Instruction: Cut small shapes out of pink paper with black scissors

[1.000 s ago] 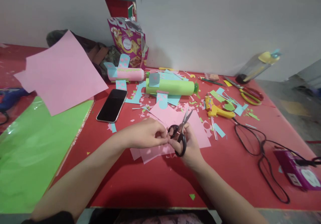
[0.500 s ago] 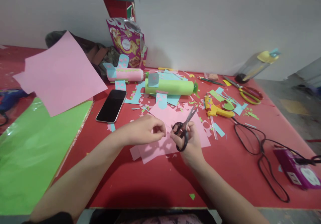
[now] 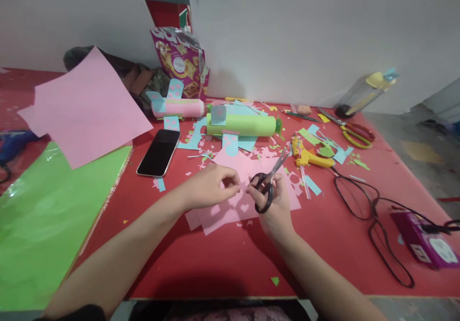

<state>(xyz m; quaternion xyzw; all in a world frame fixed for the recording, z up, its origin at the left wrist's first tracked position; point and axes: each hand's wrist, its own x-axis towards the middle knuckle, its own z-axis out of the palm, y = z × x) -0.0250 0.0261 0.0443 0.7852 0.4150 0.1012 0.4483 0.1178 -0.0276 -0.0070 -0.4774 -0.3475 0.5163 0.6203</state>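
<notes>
My right hand point(image 3: 276, 208) holds a pair of small black-handled scissors point(image 3: 268, 179), blades pointing up and away to the right. Its thumb and a fingertip come close to my left hand point(image 3: 213, 184). My left fingers are pinched together on what looks like a small piece of pink paper point(image 3: 242, 186), mostly hidden by the fingertips. Below both hands lie pink paper sheets point(image 3: 215, 220) with small cut-out shapes and scraps on them. Just beyond stands a green paper-wrapped bottle point(image 3: 247, 125) lying on its side, with blue paper fins.
A phone point(image 3: 158, 153) lies left of my hands, near a pink-wrapped bottle point(image 3: 183, 108). To the right are a yellow glue gun point(image 3: 311, 159) with its cable, larger scissors point(image 3: 354, 134) and a purple box point(image 3: 424, 239). A snack bag point(image 3: 179, 62) leans at the back wall.
The scissors and my right hand have shifted slightly right, so the gap between my fingertips is a little wider. My left hand has barely moved.
</notes>
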